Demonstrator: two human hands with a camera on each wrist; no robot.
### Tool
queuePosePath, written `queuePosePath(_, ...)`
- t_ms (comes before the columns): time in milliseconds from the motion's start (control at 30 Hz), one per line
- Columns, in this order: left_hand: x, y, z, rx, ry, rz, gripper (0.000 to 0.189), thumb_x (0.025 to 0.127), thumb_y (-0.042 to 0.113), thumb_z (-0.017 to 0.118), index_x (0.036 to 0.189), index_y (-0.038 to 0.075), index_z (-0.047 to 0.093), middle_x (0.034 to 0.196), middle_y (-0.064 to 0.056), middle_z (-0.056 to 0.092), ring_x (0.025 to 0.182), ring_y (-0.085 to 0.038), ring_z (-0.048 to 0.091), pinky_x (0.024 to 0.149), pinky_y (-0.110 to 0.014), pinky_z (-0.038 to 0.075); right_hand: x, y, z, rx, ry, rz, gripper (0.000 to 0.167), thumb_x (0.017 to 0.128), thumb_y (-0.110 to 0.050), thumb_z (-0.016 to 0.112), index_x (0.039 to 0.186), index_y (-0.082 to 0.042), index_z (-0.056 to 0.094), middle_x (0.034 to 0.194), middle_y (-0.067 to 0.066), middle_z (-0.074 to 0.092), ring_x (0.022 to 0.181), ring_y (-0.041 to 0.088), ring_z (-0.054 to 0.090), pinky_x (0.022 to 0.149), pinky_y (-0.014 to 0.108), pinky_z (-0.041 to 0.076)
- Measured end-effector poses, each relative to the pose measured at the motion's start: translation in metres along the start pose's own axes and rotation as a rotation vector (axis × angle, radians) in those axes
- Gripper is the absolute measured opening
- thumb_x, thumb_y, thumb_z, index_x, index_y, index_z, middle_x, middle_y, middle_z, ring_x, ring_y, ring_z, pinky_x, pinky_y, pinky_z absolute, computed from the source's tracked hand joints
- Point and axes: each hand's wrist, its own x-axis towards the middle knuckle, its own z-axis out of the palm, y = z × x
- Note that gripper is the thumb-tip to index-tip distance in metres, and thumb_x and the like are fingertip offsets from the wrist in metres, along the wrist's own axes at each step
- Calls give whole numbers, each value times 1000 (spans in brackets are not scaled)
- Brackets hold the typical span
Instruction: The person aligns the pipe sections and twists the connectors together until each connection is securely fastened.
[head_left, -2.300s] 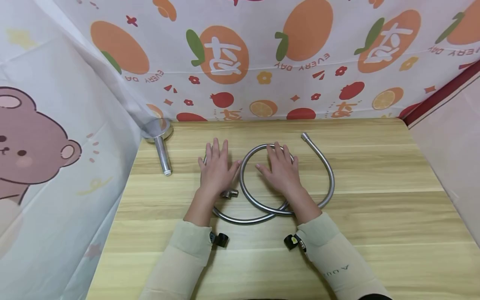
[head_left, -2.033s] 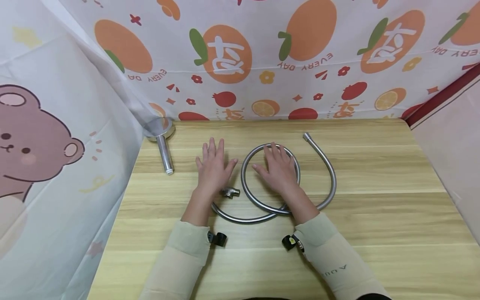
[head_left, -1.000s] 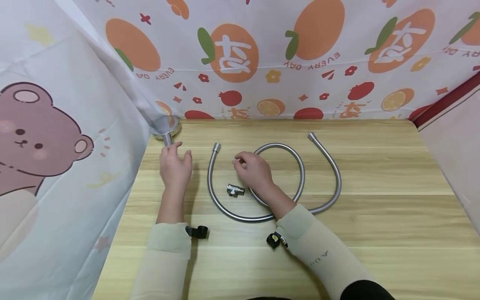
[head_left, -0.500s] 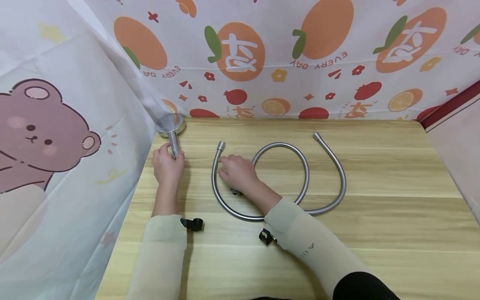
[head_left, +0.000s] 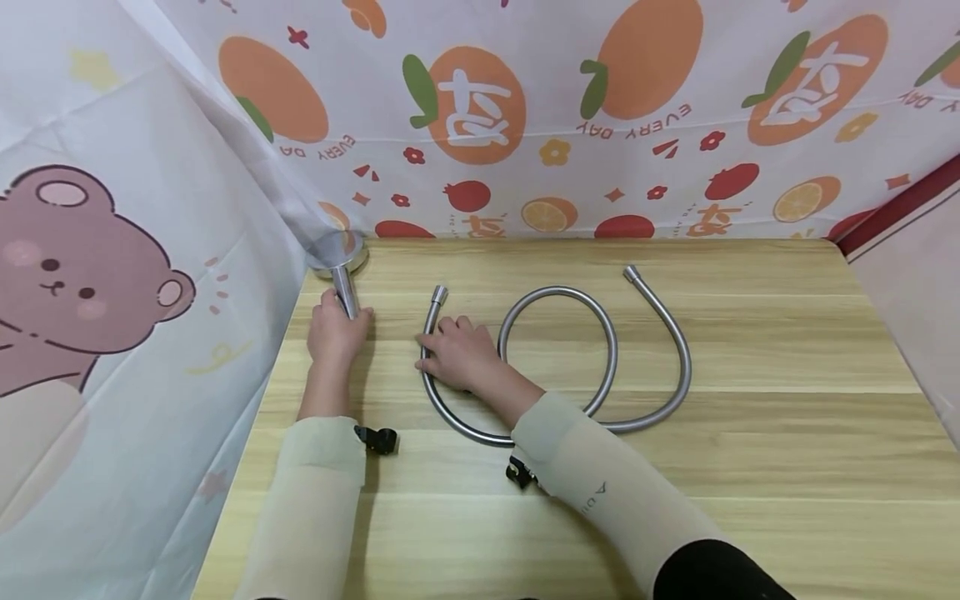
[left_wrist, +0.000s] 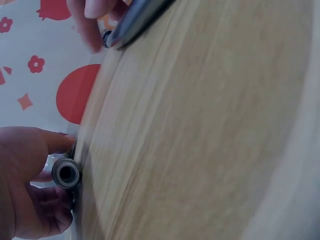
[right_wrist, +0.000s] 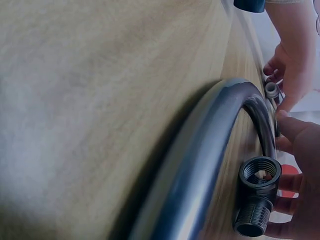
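A chrome shower head (head_left: 351, 259) lies at the table's back left corner, its round face by the curtain. My left hand (head_left: 336, 333) grips its handle; the left wrist view shows the handle's hollow threaded end (left_wrist: 66, 173) between thumb and fingers. A silver shower hose (head_left: 611, 333) lies looped on the table. My right hand (head_left: 463, 357) holds the hose near its left end, thumb and index finger across it, below the end nut (head_left: 439, 294). A threaded metal tee fitting (right_wrist: 257, 195) sits under my right palm; the head view hides it.
The wooden table (head_left: 765, 450) backs onto a fruit-print curtain (head_left: 555, 100). A white curtain with a bear (head_left: 90, 258) hangs along the left edge. The hose's other end (head_left: 631, 272) points to the back right.
Both hands have left the middle of the table. The left moved left and took the shower head's handle; the right crossed left over the tee fitting to the hose's left end.
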Motion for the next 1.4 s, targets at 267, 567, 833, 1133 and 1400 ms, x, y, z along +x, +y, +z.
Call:
queuePosePath(267,6,-5,-2,73,-24,-18,71,93,47,56,146,5,35,113,-22,61,101,-42,59,74,-55,47,-3,-1,3,22,49,-12,46,96,-60,48,134,-37,58,139,2,50,124,24,45,94,49,46)
queuePosePath(567,6,-10,-4,-11,-37,-57,46,92,45,45,110,4,56,102,-17,62,84,-33,57,64,-40,45,-3,-6,7,88,143,32,32,93,-57,56,108,-32,70,108,1,56,98,19,47,76,37,45)
queuePosePath(833,-4,-9,-1,-221,20,-74,31,91,38,47,86,9,57,78,-9,61,69,-26,56,56,-33,45,-3,-8,9,138,202,95,13,84,-37,71,93,-28,68,98,-2,55,93,18,47,74,33,43)
queuePosePath(1133,-18,-4,5,-588,116,-154,24,91,28,55,79,7,58,70,3,56,60,-10,52,54,-21,44,-1,-5,16,507,261,162,50,72,-14,80,118,-20,62,97,-1,57,88,16,50,70,27,43)
queuePosePath(1400,-30,10,18,-1386,-2,-197,18,99,11,48,106,-3,56,61,-1,55,50,-9,52,40,-20,40,2,2,19,836,286,215,85,72,-1,77,148,-15,41,96,-1,59,82,14,56,67,24,49)
